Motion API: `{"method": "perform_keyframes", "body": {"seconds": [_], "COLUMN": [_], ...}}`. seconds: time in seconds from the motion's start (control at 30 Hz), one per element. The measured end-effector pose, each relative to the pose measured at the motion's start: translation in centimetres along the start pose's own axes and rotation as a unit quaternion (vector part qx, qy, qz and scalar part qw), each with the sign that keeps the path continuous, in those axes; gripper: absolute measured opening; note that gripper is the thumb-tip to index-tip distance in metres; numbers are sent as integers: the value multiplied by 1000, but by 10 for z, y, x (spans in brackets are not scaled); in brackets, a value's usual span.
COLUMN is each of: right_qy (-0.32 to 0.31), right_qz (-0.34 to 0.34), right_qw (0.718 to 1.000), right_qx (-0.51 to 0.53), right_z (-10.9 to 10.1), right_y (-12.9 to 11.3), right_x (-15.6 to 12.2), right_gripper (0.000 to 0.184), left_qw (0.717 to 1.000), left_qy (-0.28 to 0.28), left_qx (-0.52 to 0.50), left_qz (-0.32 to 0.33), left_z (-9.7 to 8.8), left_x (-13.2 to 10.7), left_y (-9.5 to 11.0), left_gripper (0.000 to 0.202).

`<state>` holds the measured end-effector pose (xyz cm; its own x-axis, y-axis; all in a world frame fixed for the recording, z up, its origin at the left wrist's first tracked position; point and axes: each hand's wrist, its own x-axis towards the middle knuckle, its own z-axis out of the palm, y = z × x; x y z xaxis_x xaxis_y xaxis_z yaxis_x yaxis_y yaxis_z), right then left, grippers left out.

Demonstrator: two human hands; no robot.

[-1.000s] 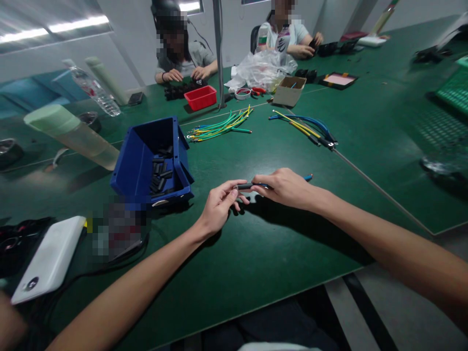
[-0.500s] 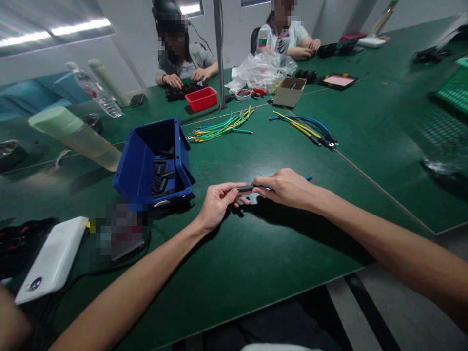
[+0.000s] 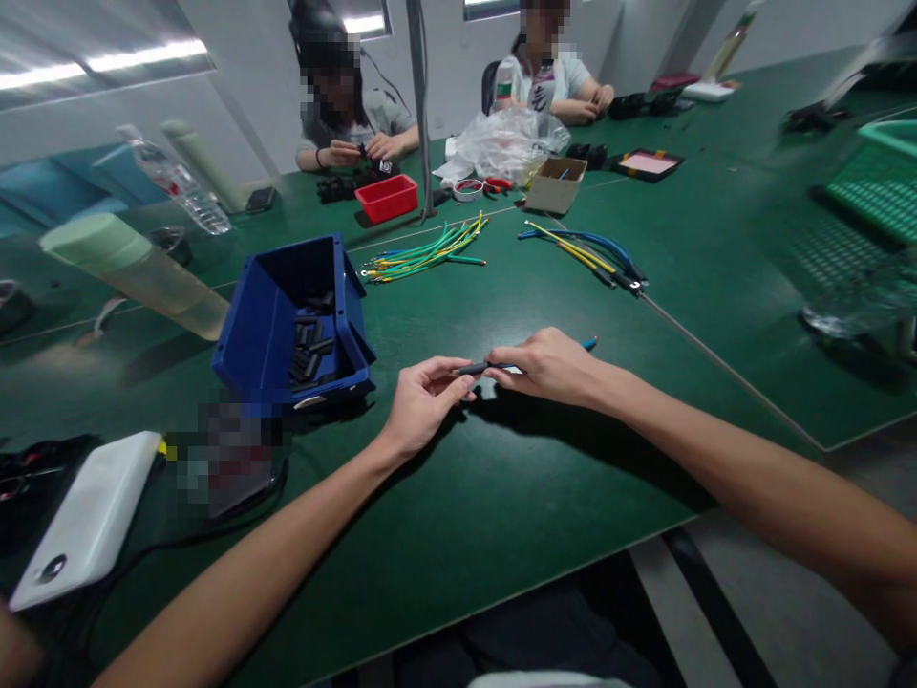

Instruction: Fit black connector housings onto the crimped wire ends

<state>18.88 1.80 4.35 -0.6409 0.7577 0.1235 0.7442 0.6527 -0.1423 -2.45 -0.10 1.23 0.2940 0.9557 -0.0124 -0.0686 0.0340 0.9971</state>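
Note:
Above the green table, my left hand point(image 3: 428, 397) pinches a short black sleeve point(image 3: 473, 369) between thumb and fingers. A blue wire point(image 3: 589, 344) runs through my right hand point(image 3: 539, 365), which is closed around it right beside the sleeve. The wire's far end sticks out past the right hand; its other end is hidden at the sleeve and fingers. Left of my hands, a blue bin point(image 3: 247, 344) holds several loose black sleeves point(image 3: 309, 355). Beyond my hands lies a bundle of green and yellow wires point(image 3: 430, 250), and farther right some blue and yellow wires with black sleeved ends point(image 3: 594, 253).
Across the table sit two people, hands on black parts. A red tray point(image 3: 387, 199), a cardboard box point(image 3: 556, 187) and a plastic bag point(image 3: 505, 143) stand near a metal pole point(image 3: 422, 115). At left are bottles and a white power bank point(image 3: 90, 516); at right, a green basket point(image 3: 870, 177).
The view has shifted slightly, so things sit a little farther left. My left fingers have drawn in closer around the sleeve. The person opposite has raised a black part in their hands.

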Motion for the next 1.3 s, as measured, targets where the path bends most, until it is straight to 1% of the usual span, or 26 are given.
{"method": "perform_keyframes", "body": {"seconds": [0.1,0.2,0.27,0.37,0.43,0.47,0.5,0.53,0.57,0.6,0.63,0.7,0.73,0.77,0.83,0.9,0.93,0.97,1.03,1.13,1.3], "right_qy": [23,58,109,232,305,323,325,308,276,231,181,95,69,55,53,60,63,68,82,97,98], "right_qz": [-13,-30,-28,1,34,54,77,102,126,148,167,193,199,203,209,215,219,221,219,199,189], "right_qw": [1000,998,994,972,947,935,925,914,899,875,841,752,708,670,614,576,564,557,557,576,603], "right_qx": [-13,-13,-5,33,92,132,181,243,316,398,482,624,674,712,759,786,794,798,797,787,768], "right_z": [5,9,9,4,-1,-3,-4,-4,-2,0,4,12,17,20,26,30,32,33,35,37,34], "right_y": [0,1,1,0,-4,-7,-11,-16,-21,-27,-32,-40,-43,-45,-46,-44,-42,-40,-36,-30,-25], "right_x": [0,1,2,1,-1,-1,-2,-2,-2,-1,1,4,6,7,8,9,9,10,11,12,13], "right_gripper": [38,37,36,32,26,26,29,35,40,44,45,41,40,40,38,36,35,35,36,41,47], "left_qw": [1000,999,995,974,950,938,926,914,904,894,884,860,847,832,808,794,790,789,790,804,847], "left_qy": [20,38,64,132,178,194,205,210,209,205,197,168,147,122,74,44,35,28,17,12,28], "left_qx": [13,29,55,122,167,188,208,227,244,260,274,309,332,359,411,453,468,480,493,487,435], "left_qz": [-3,18,55,141,196,219,241,262,282,303,324,369,389,404,416,404,394,384,363,341,304], "left_z": [4,5,5,4,2,2,1,1,0,-1,-1,-2,-3,-3,-3,-3,-3,-2,-2,0,5], "left_x": [-2,-4,-6,-9,-11,-11,-12,-13,-13,-13,-13,-14,-14,-14,-15,-15,-15,-15,-15,-14,-12], "left_y": [0,0,0,-2,-3,-4,-4,-4,-4,-4,-4,-3,-4,-4,-5,-6,-6,-6,-6,-4,-1], "left_gripper": [32,30,28,22,18,16,15,13,12,13,14,18,20,22,24,24,24,24,26,29,28]}}
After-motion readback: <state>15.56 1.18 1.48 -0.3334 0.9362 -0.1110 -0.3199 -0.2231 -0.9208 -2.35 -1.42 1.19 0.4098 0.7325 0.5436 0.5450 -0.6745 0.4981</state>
